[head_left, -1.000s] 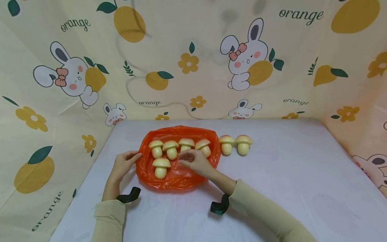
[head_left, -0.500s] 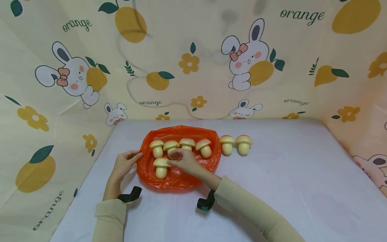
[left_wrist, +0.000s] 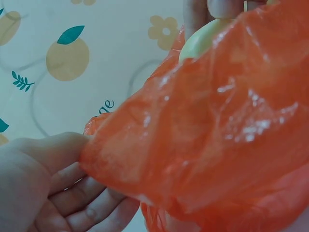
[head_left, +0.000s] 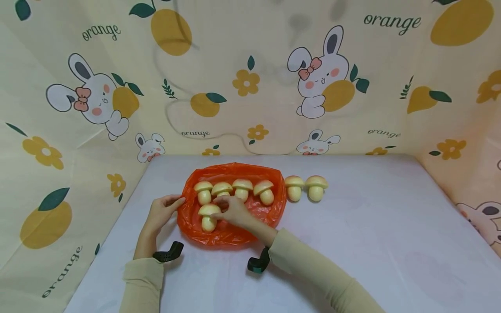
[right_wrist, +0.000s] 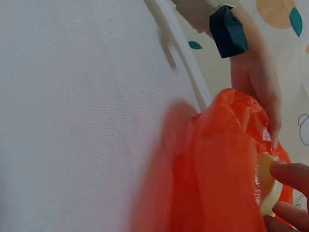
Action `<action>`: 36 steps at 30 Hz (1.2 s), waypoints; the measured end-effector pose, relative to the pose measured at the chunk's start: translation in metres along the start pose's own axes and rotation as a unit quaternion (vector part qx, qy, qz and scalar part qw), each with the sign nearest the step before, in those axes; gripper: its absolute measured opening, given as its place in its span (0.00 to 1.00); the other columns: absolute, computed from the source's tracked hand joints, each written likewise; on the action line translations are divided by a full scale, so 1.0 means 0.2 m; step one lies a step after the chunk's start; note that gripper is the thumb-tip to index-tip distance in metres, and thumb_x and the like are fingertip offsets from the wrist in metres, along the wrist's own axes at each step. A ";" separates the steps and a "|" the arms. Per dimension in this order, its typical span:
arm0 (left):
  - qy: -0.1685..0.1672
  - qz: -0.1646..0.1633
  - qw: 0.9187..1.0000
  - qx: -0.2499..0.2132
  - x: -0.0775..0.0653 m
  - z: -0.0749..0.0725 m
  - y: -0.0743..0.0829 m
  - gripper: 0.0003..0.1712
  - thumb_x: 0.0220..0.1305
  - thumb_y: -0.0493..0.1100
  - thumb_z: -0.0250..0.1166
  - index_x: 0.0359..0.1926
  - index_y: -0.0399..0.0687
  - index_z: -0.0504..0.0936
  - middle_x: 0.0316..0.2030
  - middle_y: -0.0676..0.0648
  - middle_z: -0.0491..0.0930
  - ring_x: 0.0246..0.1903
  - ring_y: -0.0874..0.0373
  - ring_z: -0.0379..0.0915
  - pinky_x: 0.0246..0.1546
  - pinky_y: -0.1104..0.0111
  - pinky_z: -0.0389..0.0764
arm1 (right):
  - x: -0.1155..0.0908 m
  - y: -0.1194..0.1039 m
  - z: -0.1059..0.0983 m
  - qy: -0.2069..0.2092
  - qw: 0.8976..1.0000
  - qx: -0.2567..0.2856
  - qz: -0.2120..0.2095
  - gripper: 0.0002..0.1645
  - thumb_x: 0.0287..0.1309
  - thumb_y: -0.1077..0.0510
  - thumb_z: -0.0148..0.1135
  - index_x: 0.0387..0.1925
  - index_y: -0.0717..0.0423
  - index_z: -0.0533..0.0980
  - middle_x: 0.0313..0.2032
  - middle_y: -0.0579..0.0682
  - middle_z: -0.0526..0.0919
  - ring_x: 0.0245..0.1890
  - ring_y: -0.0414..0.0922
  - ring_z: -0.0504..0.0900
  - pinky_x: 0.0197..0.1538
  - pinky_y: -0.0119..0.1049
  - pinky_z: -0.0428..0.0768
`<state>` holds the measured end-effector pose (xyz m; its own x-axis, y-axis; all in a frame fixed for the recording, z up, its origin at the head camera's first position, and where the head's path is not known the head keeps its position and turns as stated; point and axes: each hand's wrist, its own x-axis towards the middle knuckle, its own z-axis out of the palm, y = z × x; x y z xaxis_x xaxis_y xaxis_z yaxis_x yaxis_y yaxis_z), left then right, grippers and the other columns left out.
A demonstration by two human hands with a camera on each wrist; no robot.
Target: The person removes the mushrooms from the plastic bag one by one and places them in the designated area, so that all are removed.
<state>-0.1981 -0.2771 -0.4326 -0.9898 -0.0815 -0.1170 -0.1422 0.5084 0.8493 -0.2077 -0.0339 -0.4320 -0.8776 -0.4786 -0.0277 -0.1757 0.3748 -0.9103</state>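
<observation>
An orange-red plastic bag (head_left: 231, 239), its mouth spread wide, lies on the table with several yellow toy mushrooms in it. My left hand (head_left: 158, 214) pinches the bag's left rim between thumb and fingers; the left wrist view shows the film (left_wrist: 193, 145) caught there. Inside the bag, my right hand (head_left: 238, 214) grips the front toy mushroom (head_left: 208, 223) from its right side, thumb near the stem and fingers over the cap. In the right wrist view its fingertips lie on the pale mushroom (right_wrist: 266, 186), partly hidden by the bag wall.
A row of toy mushrooms (head_left: 242, 186) stretches along the back of the bag. Two more mushrooms (head_left: 315, 191) lie on the white table (head_left: 372, 243) just right of it. A patterned cloth (head_left: 274, 100) rises behind the table.
My right hand has moved left and down across the bag, from near the back row to the front mushroom, and its fingers have closed on it. My left hand keeps its place.
</observation>
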 end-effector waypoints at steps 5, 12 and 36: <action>-0.001 -0.003 1.000 0.000 0.00 0.00 0.00 0.29 0.68 0.53 0.58 0.57 0.33 0.77 0.53 0.33 0.81 0.35 0.75 0.73 0.40 0.82 0.78 | 0.00 0.01 0.02 0.002 1.000 0.005 -0.002 0.27 0.51 0.61 0.71 0.54 0.65 0.76 0.53 0.60 0.83 0.55 0.53 0.80 0.56 0.44 0.80; -0.001 -0.003 1.000 0.004 -0.01 0.00 0.01 0.29 0.68 0.54 0.59 0.57 0.33 0.77 0.52 0.34 0.81 0.35 0.75 0.74 0.41 0.81 0.79 | 0.00 0.02 0.03 0.017 1.000 -0.006 -0.014 0.23 0.48 0.67 0.71 0.50 0.65 0.78 0.49 0.62 0.84 0.50 0.55 0.83 0.52 0.42 0.83; -0.004 -0.016 1.000 0.001 0.00 -0.01 0.00 0.29 0.68 0.53 0.59 0.58 0.34 0.76 0.54 0.35 0.80 0.37 0.72 0.75 0.41 0.82 0.79 | -0.02 0.01 0.02 -0.018 0.999 -0.047 -0.019 0.26 0.53 0.64 0.68 0.55 0.64 0.76 0.54 0.59 0.81 0.56 0.53 0.80 0.59 0.46 0.78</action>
<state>-0.1974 -0.2776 -0.4311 -0.9847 -0.0914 -0.1485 -0.1743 0.5068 0.8442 -0.2026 -0.0332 -0.4355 -0.8528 -0.5221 -0.0101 -0.2511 0.4271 -0.8686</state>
